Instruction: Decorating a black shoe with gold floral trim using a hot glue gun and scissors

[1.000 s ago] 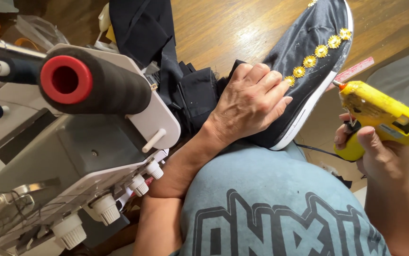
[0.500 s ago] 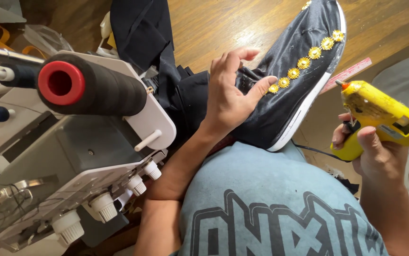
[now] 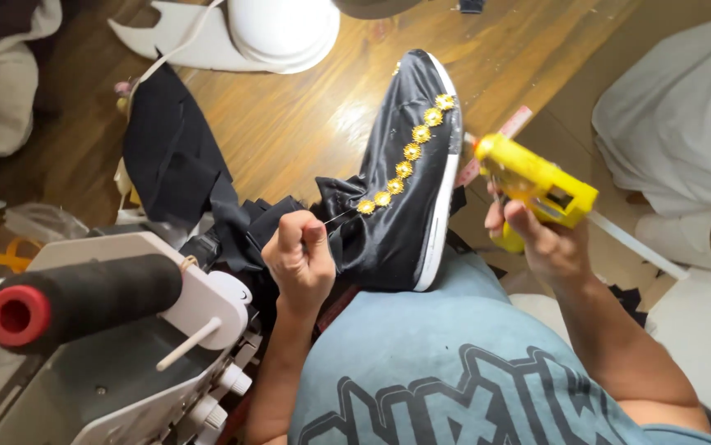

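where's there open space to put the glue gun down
Bare wooden floor lies between the black cloth and the black shoe, below the white round object. The lap is crowded: shoe, left hand, sewing machine. The right hand holds the yellow glue gun.

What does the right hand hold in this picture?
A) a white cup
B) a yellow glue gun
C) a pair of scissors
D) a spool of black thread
B: the right hand grips a yellow glue gun beside the black shoe, while the left hand is closed into a fist near the shoe's gold flower trim.
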